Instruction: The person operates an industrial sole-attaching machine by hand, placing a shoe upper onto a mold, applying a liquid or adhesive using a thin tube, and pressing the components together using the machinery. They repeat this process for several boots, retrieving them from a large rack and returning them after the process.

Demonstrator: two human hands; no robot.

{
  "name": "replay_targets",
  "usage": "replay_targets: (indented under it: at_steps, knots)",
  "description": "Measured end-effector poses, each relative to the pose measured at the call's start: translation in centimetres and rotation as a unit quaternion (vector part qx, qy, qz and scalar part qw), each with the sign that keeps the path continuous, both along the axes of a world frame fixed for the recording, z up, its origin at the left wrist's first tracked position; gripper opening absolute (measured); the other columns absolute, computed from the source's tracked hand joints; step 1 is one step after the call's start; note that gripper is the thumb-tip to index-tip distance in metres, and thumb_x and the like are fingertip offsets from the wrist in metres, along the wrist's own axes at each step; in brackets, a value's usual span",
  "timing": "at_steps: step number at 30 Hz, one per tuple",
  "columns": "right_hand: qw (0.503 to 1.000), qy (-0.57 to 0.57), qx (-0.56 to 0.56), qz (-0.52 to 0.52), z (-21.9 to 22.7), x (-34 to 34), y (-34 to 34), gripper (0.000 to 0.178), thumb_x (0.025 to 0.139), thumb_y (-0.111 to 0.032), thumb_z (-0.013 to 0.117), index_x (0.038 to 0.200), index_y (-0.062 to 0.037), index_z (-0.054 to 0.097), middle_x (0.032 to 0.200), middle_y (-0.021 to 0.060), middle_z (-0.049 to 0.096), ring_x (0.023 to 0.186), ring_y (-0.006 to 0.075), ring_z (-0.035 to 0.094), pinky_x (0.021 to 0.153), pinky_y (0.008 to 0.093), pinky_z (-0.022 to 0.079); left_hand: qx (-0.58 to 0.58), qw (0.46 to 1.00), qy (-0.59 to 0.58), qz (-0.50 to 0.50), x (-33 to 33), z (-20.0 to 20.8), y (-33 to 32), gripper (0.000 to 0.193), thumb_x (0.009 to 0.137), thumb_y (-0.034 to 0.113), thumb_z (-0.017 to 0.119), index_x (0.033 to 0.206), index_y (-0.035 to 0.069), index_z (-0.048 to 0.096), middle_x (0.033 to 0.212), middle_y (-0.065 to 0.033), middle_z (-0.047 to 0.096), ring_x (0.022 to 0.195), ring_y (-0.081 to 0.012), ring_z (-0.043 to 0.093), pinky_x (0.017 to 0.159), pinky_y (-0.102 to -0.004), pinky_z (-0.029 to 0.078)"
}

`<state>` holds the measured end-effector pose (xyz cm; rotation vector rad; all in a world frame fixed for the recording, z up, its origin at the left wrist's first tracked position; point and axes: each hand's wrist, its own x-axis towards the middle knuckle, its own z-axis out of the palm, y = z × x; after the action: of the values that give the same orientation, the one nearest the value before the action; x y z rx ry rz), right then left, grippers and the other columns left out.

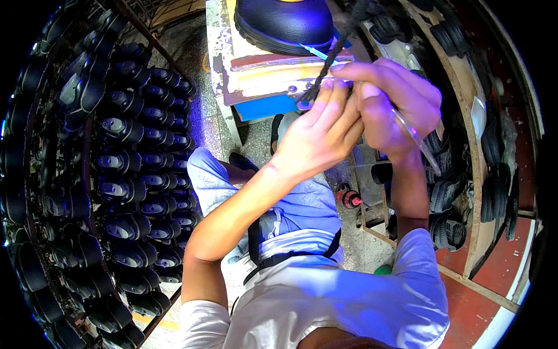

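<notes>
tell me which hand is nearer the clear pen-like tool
Right: the right hand grips the clear pen-like tool, whose barrel sticks out past the thumb. The left hand is left of that barrel, its fingers bunched close beside the right hand.

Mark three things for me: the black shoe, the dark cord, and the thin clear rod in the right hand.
Black shoe (283, 26): head view, on its rounded toe.
Dark cord (329, 63): head view, along its length.
Thin clear rod (424, 150): head view, on its shaft.
</notes>
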<state>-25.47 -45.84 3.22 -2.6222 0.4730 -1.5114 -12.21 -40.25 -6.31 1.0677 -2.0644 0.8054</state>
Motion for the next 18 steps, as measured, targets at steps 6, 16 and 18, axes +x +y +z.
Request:
replay_targets:
  at_steps: [6,16,18]
  knots:
    - [0.997,0.003,-0.061,0.047,-0.2,2.4,-0.5,0.017,0.075,-0.007,0.068,0.090,-0.0014,0.073,0.074,0.0119,0.069,0.056,0.0225,0.068,0.053,0.0321,0.054,-0.012,0.988,0.147,-0.043,3.8,0.8,1.1,0.035,0.075,0.014,0.073,0.108,0.001,0.072,0.118,-0.0150,0.067,0.104,-0.0310,0.067,0.094,-0.0406,0.057]
    - [0.993,-0.080,-0.079,0.037,-3.3,10.2,-3.3,0.018,0.078,-0.004,0.067,0.093,-0.0032,0.077,0.075,0.0111,0.071,0.063,0.0236,0.071,0.058,0.0338,0.056,-0.088,0.958,0.269,0.047,13.7,-0.1,0.8,0.045,0.071,0.020,0.093,0.101,0.003,0.063,0.107,-0.0152,0.064,0.106,-0.0357,0.063,0.099,-0.0474,0.050]
    - [0.993,-0.079,-0.077,0.037,-3.5,11.4,-4.1,0.021,0.082,0.002,0.064,0.097,-0.0014,0.078,0.076,0.0113,0.071,0.065,0.0209,0.071,0.061,0.0318,0.056,-0.103,0.944,0.310,0.050,15.7,0.0,0.2,0.048,0.068,0.014,0.096,0.099,0.001,0.062,0.107,-0.0151,0.065,0.102,-0.0332,0.065,0.095,-0.0434,0.052]
